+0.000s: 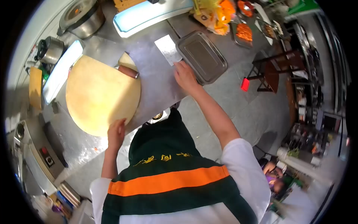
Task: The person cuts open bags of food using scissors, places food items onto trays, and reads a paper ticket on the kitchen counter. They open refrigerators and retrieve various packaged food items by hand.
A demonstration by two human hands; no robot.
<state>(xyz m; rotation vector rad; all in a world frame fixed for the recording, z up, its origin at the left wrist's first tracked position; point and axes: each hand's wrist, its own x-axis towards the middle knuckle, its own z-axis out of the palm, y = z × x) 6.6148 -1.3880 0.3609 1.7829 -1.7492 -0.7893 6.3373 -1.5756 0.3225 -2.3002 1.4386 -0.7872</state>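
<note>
A large round pale-yellow cutting board (100, 97) lies on the metal worktop at left. At its near rim is my left hand (116, 131), its fingers curled against the edge. My right hand (184, 76) is closed at the lower end of a flat white rectangular piece (167, 49) with faint marks; its material is unclear. Just right of that hand sits a shallow steel tray (203, 56). A brown handle (128, 71) with a metal end lies at the board's far right edge. Beside the handle shows a small cream-coloured piece (127, 61).
On the steel worktop (149, 89) stand a lidded pot (82, 18), a smaller pot (51, 50) and a white blue-edged tray (149, 16). Yellow-orange bags (216, 15) and a container of orange food (244, 33) lie at back right. A wooden chair (274, 69) stands on the floor.
</note>
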